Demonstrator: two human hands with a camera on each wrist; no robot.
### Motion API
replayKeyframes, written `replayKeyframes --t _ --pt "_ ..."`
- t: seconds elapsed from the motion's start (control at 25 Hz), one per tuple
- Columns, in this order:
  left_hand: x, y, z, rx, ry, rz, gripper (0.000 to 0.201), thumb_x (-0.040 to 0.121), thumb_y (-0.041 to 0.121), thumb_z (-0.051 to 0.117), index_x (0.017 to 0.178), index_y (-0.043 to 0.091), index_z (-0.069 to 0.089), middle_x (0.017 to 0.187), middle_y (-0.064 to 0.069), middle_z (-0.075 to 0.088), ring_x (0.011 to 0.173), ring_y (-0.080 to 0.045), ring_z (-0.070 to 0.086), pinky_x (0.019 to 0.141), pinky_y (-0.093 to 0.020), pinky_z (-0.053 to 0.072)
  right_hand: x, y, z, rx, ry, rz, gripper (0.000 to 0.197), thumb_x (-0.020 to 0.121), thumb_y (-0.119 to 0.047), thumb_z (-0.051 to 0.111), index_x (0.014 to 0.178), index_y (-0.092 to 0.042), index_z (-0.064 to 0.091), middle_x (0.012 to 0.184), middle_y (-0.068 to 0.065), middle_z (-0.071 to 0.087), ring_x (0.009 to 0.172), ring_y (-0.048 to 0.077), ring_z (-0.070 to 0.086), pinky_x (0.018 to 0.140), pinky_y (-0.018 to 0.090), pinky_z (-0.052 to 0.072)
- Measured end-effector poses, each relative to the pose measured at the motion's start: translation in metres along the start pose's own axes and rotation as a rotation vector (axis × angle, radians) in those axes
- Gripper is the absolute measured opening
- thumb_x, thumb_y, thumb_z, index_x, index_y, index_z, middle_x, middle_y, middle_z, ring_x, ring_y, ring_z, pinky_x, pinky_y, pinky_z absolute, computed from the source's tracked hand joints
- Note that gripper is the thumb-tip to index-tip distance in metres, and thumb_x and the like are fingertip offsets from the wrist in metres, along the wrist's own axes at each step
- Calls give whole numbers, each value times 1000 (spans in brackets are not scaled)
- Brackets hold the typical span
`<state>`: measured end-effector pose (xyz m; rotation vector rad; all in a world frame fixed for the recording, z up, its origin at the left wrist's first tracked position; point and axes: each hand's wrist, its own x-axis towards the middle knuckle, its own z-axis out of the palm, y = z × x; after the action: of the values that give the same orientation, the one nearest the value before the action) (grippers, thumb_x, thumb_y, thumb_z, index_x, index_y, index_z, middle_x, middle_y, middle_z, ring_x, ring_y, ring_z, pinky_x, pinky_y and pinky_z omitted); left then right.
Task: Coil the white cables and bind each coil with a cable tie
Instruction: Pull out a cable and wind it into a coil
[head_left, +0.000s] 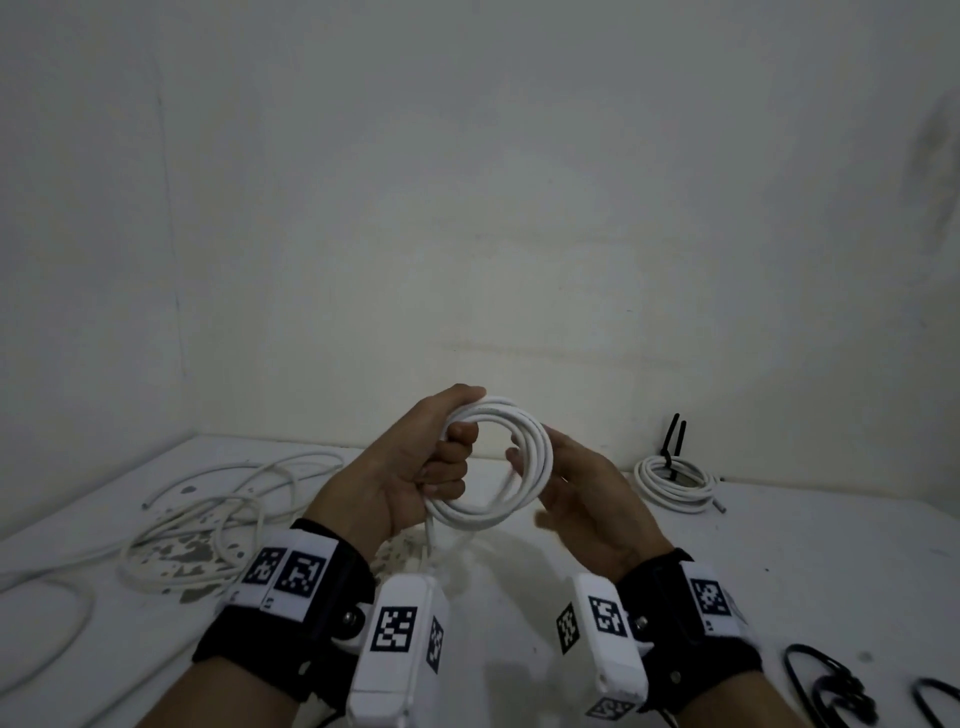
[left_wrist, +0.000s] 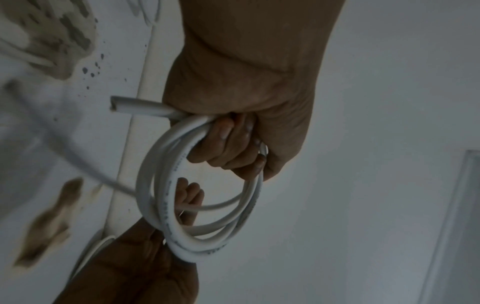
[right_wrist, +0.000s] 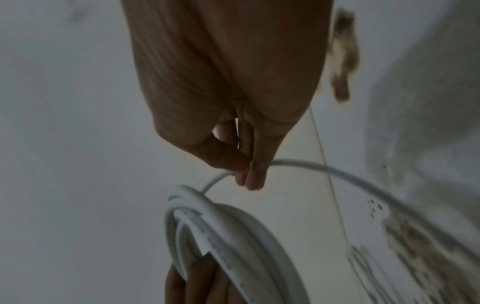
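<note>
White stained table (head_left: 545, 587), pale wall (head_left: 467, 208), loose cables (head_left: 208, 514)

Nothing readable here tbh. The white cable coil (left_wrist: 166, 205) has small grey print running along its jacket, too blurry to make out. Wrist bands (head_left: 291, 577) beside the coil only carry black-and-white square marker patterns, no letters.

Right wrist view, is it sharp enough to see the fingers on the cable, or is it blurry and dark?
Right wrist view: dim and soft; fingers meet the thin white cable strand, its far stretch smeared. Head view: sharper; round white cable coil clear.
</note>
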<state>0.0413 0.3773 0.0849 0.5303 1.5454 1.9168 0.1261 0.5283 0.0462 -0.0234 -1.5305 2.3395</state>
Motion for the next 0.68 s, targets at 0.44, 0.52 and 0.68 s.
replayKeyframes --t 0.44,0.52,0.68 --pt "2 -1 -7 52 61 22 57 93 46 53 45 21 34 40 7 16 28 -8 11 38 -18 7 1 -18 -26 -815 246 83 48 101 -38 54 89 6 67 67 13 71 54 28 68 61 43 62" --pt "3 -8 3 79 53 20 57 92 50 53 47 21 34 42 7 16 30 -9 10 39 -19 8 6 -16 -19 -465 280 58 40 102 -27 55 92 10 67 74 22 72 66 32 73 80 48 61" --pt "7 -18 12 136 135 50 55 90 55 56 53 21 33 45 6 18 34 -10 12 38 -19 12 2 -19 -7 -109 138 243 43 107 -31 41 99 4 64 86 24 72 74 35 72 63 37 60"
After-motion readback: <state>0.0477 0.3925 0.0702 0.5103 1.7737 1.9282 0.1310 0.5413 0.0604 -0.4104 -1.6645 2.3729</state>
